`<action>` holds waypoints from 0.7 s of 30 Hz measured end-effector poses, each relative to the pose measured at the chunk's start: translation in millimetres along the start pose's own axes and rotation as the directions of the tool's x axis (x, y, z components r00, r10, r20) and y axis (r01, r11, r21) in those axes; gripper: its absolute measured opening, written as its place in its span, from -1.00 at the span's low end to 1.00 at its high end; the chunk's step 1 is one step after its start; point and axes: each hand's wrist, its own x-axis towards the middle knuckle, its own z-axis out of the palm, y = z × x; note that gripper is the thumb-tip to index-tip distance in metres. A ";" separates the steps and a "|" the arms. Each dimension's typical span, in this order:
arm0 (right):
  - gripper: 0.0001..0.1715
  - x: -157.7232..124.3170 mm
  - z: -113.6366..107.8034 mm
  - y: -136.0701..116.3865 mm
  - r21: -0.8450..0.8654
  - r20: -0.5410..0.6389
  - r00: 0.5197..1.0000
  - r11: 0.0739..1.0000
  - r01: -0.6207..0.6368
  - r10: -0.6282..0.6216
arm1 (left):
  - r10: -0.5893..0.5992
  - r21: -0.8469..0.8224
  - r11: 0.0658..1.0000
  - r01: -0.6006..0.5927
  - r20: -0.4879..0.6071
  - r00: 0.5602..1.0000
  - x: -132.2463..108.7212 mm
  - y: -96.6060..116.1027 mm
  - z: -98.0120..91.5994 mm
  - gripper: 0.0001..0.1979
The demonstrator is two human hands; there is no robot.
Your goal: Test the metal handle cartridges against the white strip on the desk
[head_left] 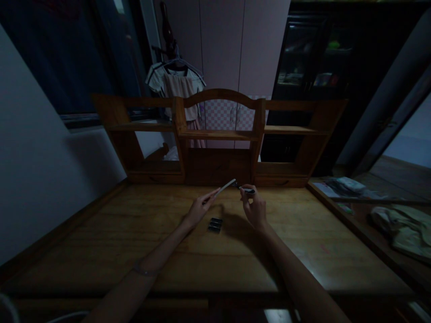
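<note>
My left hand (199, 210) is closed on one end of a thin pale stick-like object (225, 187) that slants up to the right above the wooden desk (101, 242). My right hand (255, 207) pinches a small dark pen-like item (248, 191) close to the pale object's far tip. Both hands hover above the middle of the desk, near its back. Below and between them, two or three small dark blocks (215, 224) lie on the desk top. The room is dim, so fine detail is lost.
A wooden shelf unit (218, 134) stands along the desk's back edge. Clothes on a hanger (177, 83) hang behind it before a pale wardrobe. A white wall runs on the left. Papers (340, 186) and cloth (400, 226) lie on a surface to the right.
</note>
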 end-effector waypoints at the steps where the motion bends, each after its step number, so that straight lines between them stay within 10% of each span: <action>1: -0.75 -0.1 0.3 0.7 0.006 0.000 1.000 1.000 0.002 -0.002 | 0.000 0.001 1.000 0.000 -0.001 1.000 -0.2 0.7 0.1 -0.58; 21: -0.68 0.8 2.9 0.4 -0.007 -0.006 0.999 0.999 0.052 -0.053 | -0.021 -0.012 1.000 0.020 -0.029 0.999 2.1 -8.0 -0.8 -0.57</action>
